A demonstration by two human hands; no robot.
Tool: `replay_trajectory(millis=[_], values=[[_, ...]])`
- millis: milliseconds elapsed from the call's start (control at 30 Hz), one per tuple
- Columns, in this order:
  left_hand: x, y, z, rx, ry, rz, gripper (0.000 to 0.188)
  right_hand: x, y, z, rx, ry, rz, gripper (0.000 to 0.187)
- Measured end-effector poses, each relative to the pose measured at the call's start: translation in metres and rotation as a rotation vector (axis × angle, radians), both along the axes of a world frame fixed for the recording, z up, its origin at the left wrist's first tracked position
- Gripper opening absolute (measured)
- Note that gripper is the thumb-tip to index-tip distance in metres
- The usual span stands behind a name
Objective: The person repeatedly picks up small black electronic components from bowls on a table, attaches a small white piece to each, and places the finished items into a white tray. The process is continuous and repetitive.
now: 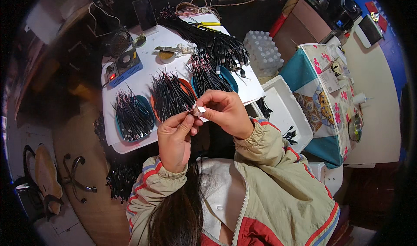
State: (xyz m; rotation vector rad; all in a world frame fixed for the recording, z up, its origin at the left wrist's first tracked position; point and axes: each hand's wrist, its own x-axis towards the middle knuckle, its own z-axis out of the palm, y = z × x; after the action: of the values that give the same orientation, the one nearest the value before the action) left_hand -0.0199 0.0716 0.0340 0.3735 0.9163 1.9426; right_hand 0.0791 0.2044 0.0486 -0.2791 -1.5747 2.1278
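Note:
My left hand (175,138) and my right hand (226,114) meet in front of my chest, fingertips almost touching. Between the fingers of my right hand is a small white piece (200,110), its exact kind too small to tell. The fingers of my left hand are pinched at its lower left, and what they hold is mostly hidden. Just beyond the hands, bundles of short black cables with metal plugs lie in a teal tray (151,110), an orange tray (190,88) and a blue tray (229,77).
More black cables (217,41) are heaped at the back of the white table (114,138), near yellow-handled pliers (208,25). A blue soldering device (126,72) stands at the left. A white foam box (299,115) and a flowered cloth-covered table (336,102) are on the right.

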Motion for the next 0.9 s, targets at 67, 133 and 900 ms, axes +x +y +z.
replay_trajectory(millis=[67,133,900], values=[[-0.001,0.0,-0.001,0.019,-0.089,-0.035,0.018,0.001,0.001,-0.004,-0.083,0.005,0.008,0.011],[-0.001,0.0,-0.002,0.069,-0.132,-0.081,0.018,0.001,0.001,-0.007,-0.157,0.032,0.028,0.011],[-0.024,-0.005,-0.011,-0.073,0.227,-0.07,0.012,-0.049,0.13,-0.016,0.384,-0.34,0.04,0.02]])
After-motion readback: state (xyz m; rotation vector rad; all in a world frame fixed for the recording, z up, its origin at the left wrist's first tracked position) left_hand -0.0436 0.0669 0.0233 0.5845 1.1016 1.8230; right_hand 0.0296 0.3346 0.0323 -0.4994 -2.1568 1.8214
